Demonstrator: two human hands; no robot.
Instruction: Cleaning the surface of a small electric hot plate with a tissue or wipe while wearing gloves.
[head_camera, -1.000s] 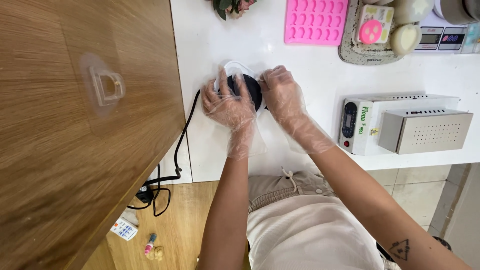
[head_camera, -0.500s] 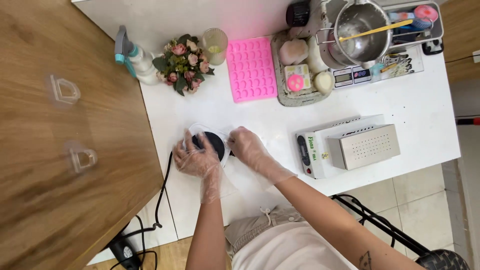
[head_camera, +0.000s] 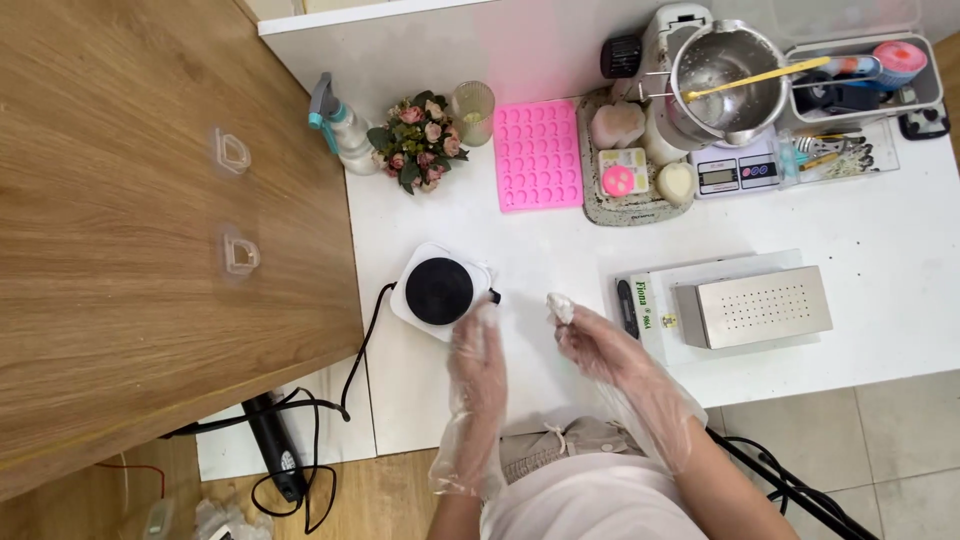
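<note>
Pulling apart now: both gloved hands have come off the small white hot plate (head_camera: 440, 291), where half a second ago they were together over its black disc. Left hand (head_camera: 478, 352) lies open and flat, fingertips touching the plate's near-right corner. Right hand (head_camera: 592, 342), right of the plate, pinches a crumpled white wad (head_camera: 559, 306). Plate sits uncovered on the white table (head_camera: 880, 250), so the wiping looks finished.
</note>
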